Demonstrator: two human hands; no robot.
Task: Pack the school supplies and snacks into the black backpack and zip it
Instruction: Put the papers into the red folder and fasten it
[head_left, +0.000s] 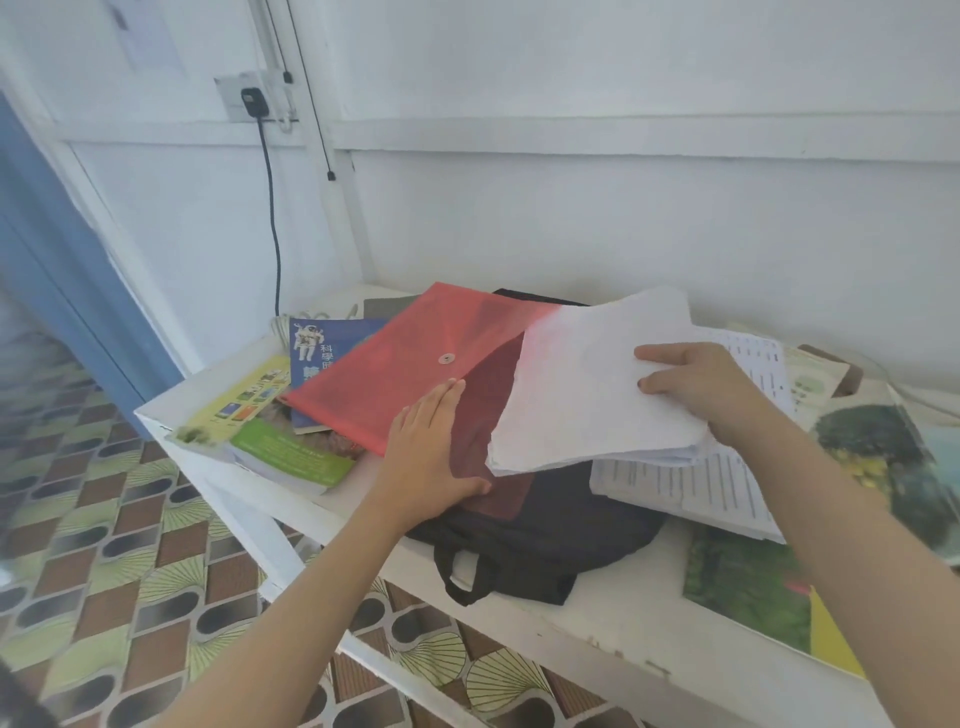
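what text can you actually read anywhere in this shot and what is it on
"科學" on the blue astronaut book; the larger characters below are partly covered by the red envelope.
Green book: a pale line on the cover, too blurred to read.
Printed sheets under the white paper stack: rows of print, too small to read.
Yellow booklet: pictures only, no legible words.

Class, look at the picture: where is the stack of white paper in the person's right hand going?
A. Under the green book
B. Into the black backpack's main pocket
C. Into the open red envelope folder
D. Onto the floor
C: the right hand slides the white paper stack into the red envelope folder, whose flap the left hand presses open.
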